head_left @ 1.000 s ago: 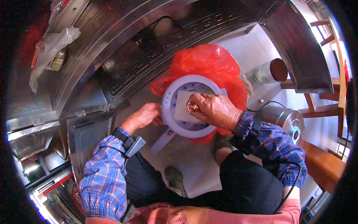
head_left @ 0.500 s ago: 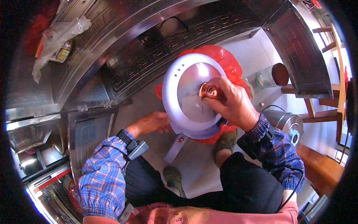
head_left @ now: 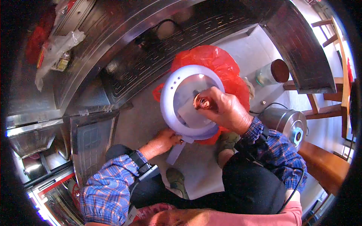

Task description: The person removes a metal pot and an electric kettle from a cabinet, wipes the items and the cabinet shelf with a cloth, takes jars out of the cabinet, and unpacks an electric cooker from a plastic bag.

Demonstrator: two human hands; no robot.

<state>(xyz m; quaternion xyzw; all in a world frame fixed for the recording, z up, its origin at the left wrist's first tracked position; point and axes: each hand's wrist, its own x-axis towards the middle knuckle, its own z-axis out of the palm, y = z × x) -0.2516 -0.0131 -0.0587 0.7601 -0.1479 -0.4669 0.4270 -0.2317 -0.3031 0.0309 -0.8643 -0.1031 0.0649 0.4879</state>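
A round lid (head_left: 168, 107) with a pale lavender rim and clear middle sits over a lavender pan (head_left: 203, 135). Several dark holes pierce the rim at its upper left. My right hand (head_left: 226, 109) is closed around the copper-coloured knob (head_left: 201, 101) at the lid's middle. From the pan's near side a flat lavender handle (head_left: 174, 153) points down toward me. My left hand (head_left: 164, 143) has its fingers closed at the base of this handle, though the fingertips are partly hidden. Behind the pan lies a crumpled red plastic bag (head_left: 222, 62).
A glass jar with a brown lid (head_left: 281, 71) lies right of the bag. A metal appliance (head_left: 283, 122) with a cable stands beside my right arm. Dark cabinet panels (head_left: 147, 64) curve across the back. Wooden chair parts (head_left: 328, 111) are at the right. A metal door (head_left: 92, 145) stands open at left.
The pan and lid have shifted slightly left and toward me. My left hand has moved right and down, from beside the rim to the handle's base. My right hand stays on the knob.
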